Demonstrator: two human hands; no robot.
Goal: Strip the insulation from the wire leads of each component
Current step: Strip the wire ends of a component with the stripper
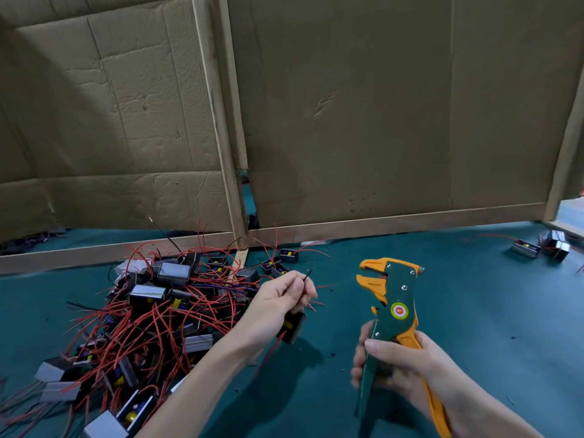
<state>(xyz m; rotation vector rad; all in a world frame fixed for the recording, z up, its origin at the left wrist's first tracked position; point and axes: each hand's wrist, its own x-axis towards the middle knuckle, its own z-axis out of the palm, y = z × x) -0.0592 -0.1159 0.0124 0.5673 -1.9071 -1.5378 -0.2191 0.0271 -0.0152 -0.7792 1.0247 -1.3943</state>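
Left hand point(281, 298) is up over the green worktop point(474, 311), thumb and fingers pinching a thin black wire lead point(307, 275) so only its short tip pokes out past the fingertips. The component point(294, 327) itself, a small dark block, dangles just under that hand, with a red lead trailing down from it. Over on the other side, the right hand point(401, 365) has its grip clenched round the handles of the green-and-orange wire stripper point(392, 298). The head points up and its orange jaws stand apart, near the lead tip but not touching it.

How will this handle? The block looks light. The lead looks thin and floppy, so it would likely bend away if held far back. The pinch close to the tip seems the right place, leaving just enough free end to feed between the jaws. The insulation is probably soft, and pressing too hard could nick the fine core.

The pile point(151, 311) of waiting components, a tangle of red leads, sits at the left. A couple more pieces point(537, 248) lie well apart at the far right, below the cardboard wall point(347, 105).
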